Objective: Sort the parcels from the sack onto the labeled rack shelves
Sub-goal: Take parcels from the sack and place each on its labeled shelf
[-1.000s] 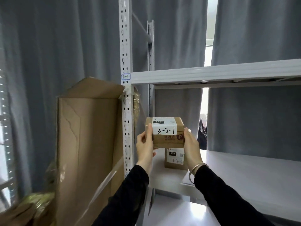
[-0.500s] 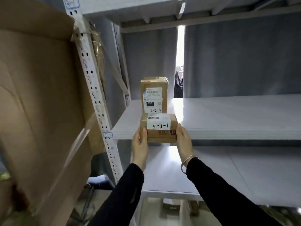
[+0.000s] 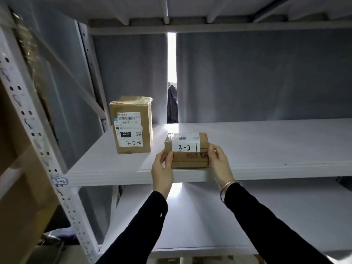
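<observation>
Item: small cardboard parcel (image 3: 187, 151), white label handwritten "3-2-1", resting at the front edge of the middle rack shelf (image 3: 266, 149). Holder: left hand (image 3: 162, 168) closed on the parcel's left end, right hand (image 3: 219, 162) closed on its right end, fingers narrow against the side faces; a metal bangle (image 3: 227, 187) sits on the right wrist. Neighbour: taller cardboard parcel (image 3: 133, 124), label marked "3-2-4", upright further back and to the left on the same shelf, apart from the held parcel. Shelf marking: a handwritten tag (image 3: 60, 181) on the perforated upright (image 3: 38, 141) reads about "3-2", which appears to match both labels. Step in hand, by judgement: seating the parcel on this shelf. Handling note: slide it back from the lip until its base is fully supported, keep the "3-2-1" label facing out and legible, leave a gap from the taller parcel, then open both hands together so it does not skew. Lower shelf (image 3: 228, 225): bare where seen.
</observation>
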A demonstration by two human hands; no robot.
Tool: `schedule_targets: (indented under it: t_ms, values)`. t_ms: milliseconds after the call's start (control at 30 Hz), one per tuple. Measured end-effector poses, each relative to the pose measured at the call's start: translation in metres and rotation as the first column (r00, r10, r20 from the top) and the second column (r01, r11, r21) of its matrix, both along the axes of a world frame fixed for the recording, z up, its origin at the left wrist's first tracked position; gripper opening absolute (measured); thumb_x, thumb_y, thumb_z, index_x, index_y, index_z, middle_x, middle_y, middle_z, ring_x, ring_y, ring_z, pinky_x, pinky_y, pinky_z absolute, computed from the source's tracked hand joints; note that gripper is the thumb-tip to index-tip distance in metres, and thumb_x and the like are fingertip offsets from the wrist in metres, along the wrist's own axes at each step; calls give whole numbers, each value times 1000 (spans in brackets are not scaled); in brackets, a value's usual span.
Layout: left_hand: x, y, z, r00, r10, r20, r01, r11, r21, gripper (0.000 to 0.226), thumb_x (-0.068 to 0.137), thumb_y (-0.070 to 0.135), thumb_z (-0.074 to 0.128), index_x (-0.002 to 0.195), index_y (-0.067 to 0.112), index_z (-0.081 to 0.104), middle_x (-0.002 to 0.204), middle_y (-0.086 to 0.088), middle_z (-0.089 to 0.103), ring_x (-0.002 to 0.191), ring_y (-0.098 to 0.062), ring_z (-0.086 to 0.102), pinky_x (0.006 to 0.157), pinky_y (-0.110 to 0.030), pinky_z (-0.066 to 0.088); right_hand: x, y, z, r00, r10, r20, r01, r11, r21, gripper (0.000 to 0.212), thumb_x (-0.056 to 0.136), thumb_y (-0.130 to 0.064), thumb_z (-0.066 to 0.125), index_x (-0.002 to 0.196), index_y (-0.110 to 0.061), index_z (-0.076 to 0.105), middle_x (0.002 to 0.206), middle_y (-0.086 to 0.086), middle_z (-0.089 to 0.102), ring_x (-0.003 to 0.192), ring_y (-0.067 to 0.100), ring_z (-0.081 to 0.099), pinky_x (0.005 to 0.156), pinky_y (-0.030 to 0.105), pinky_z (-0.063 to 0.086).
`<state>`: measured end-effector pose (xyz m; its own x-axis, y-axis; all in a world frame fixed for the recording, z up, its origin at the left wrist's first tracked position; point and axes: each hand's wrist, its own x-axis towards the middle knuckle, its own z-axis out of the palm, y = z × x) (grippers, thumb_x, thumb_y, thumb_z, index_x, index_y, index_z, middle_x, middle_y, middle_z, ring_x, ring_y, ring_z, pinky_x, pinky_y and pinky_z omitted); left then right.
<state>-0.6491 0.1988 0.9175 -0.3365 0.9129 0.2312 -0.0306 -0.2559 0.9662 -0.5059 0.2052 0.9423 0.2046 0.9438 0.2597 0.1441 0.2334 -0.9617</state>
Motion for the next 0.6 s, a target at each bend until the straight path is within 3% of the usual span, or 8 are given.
schedule_targets:
  t_ms: [133, 267, 467, 600]
  values:
    - [-10, 15, -10, 978, 145, -149, -148, 989, -13, 13, 93, 20, 56, 104, 13, 57, 106, -2, 61, 103, -16, 55, 87, -16, 37, -12, 24, -12, 982, -41, 187, 38, 999, 21, 32, 99, -25, 36, 109, -9, 62, 105, 7, 66, 102, 24, 58, 85, 27, 41]
    - [-25, 30, -10, 878, 298, -374, -306, 951, 40, 25, 93, 21, 56, 107, 3, 64, 99, -5, 59, 90, -15, 52, 71, -10, 29, -27, 42, -17, 969, -35, 244, 35, 999, 5, 41, 100, -27, 33, 101, -2, 66, 97, 14, 69, 93, 28, 60, 77, 28, 41]
    - [-33, 44, -5, 852, 353, -387, -375, 927, 21, 27, 88, 23, 62, 104, 1, 65, 91, -3, 64, 84, -15, 55, 65, -8, 28, -36, 66, -15, 962, -5, 273, 6, 1000, -6, 41, 101, -25, 30, 102, -4, 65, 98, 13, 69, 90, 28, 59, 72, 29, 39]
    - [-39, 53, 1, 864, 336, -374, -374, 927, -32, 32, 90, 24, 60, 109, -2, 64, 102, -13, 69, 88, -16, 56, 69, -10, 31, -42, 76, -13, 959, 78, 274, -61, 996, -71, 42, 101, -28, 28, 110, -8, 63, 106, 12, 68, 97, 26, 59, 73, 24, 35]
